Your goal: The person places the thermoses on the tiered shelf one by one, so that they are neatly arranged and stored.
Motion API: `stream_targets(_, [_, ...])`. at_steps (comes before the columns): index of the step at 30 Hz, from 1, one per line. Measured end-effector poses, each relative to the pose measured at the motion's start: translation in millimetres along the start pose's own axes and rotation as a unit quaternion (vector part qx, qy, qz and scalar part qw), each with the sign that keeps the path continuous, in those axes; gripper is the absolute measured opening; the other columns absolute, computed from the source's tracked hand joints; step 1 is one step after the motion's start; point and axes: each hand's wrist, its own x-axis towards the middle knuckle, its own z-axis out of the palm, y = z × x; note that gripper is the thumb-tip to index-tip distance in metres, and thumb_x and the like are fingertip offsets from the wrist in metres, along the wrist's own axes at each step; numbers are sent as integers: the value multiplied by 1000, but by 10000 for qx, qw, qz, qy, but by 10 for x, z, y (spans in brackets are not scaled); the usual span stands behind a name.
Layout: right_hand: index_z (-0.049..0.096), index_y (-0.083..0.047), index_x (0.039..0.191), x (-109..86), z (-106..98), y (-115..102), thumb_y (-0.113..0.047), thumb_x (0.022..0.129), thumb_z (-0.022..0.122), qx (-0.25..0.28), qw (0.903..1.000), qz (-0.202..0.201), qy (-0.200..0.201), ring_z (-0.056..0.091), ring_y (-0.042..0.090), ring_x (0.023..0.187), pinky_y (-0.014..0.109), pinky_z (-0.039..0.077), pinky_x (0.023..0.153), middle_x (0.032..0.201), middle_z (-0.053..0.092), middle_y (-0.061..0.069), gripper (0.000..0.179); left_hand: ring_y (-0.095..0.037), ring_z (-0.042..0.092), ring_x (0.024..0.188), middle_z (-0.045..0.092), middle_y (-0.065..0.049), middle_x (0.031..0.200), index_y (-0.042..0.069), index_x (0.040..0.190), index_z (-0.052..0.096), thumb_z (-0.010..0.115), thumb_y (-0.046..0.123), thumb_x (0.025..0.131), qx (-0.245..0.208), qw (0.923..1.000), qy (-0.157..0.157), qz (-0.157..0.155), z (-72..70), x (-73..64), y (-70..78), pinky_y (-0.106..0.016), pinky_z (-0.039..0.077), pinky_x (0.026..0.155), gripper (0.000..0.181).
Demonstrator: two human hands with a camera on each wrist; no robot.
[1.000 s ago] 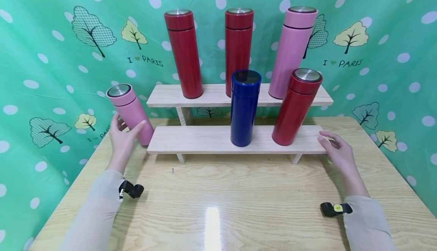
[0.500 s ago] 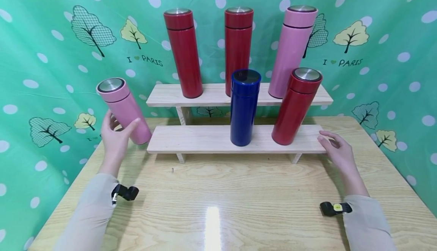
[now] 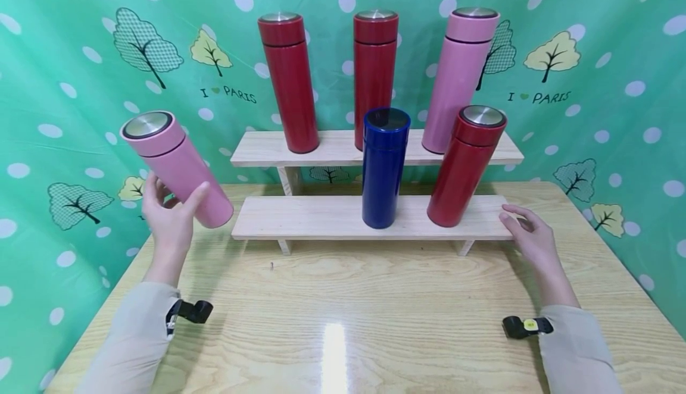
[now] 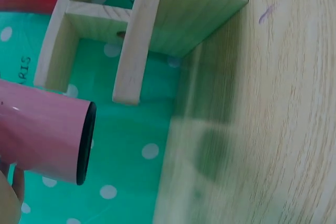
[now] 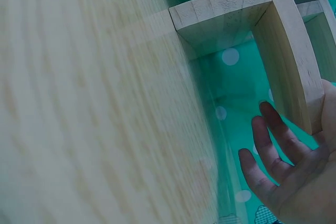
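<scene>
My left hand [image 3: 171, 221] grips a pink thermos bottle [image 3: 184, 171] left of the lower shelf. The bottle is raised off the table and tilted, its steel-topped lid leaning left. In the left wrist view its dark base [image 4: 86, 142] faces the shelf ends; most of that hand is out of frame. My right hand [image 3: 530, 236] rests at the right end of the lower wooden shelf [image 3: 300, 218], thumb and forefinger touching the board. Its other fingers [image 5: 268, 142] spread loosely below the board in the right wrist view. A blue thermos [image 3: 383, 174] and a red thermos [image 3: 466, 168] stand on this shelf.
Behind it, the higher shelf [image 3: 329, 153] carries two red thermoses [image 3: 292, 90] [image 3: 375, 84] and another pink thermos [image 3: 461, 84]. A green printed cloth [image 3: 177, 1] hangs around the back and sides of the wooden table [image 3: 396, 305].
The left hand has moved left and toward me with the pink thermos, which has risen and tilts further left. The right hand and the other bottles stay in place.
</scene>
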Motion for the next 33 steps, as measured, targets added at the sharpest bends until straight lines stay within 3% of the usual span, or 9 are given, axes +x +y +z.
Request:
stream_targets(13, [59,-27,137,-7,-3,-5,-51,95,60,42,10000,13,17,48,-4,98,9,46,75,136,51,9,49,-19,51,113,57,-3,129,21,140,51,81,12,79,-449,9979,41,455,40,-192,205,-28,41,88,69])
stream_targets(17, [58,-27,139,-7,1,-6,-53,95,59,-3,10000,39,1,49,-2,101,8,45,75,140,50,14,51,-19,52,113,57,-3,129,18,139,50,80,10,78,-539,9968,60,587,76,-243,242,-27,42,88,68])
stream_targets(21, [57,-27,139,-4,5,-7,-54,94,59,-49,9999,87,-7,50,1,104,8,44,75,144,46,17,52,-21,53,112,57,-6,127,16,138,51,81,6,76,-897,9937,99,660,137,-270,272,-28,44,88,70])
stream_targets(27, [58,-26,138,-11,1,-12,-52,95,60,12,10000,46,29,49,-3,99,9,45,75,136,51,11,50,-23,53,110,58,-9,124,13,136,52,81,4,73,-1374,9878,43,726,236,-300,310,-28,44,86,70])
stream_targets(33, [57,-24,140,-13,10,-23,-53,95,58,-77,9999,77,22,50,2,104,9,46,74,147,44,22,54,-23,54,109,59,-10,124,11,136,51,80,4,73,-1526,9853,-27,773,309,-338,344,-28,44,86,69])
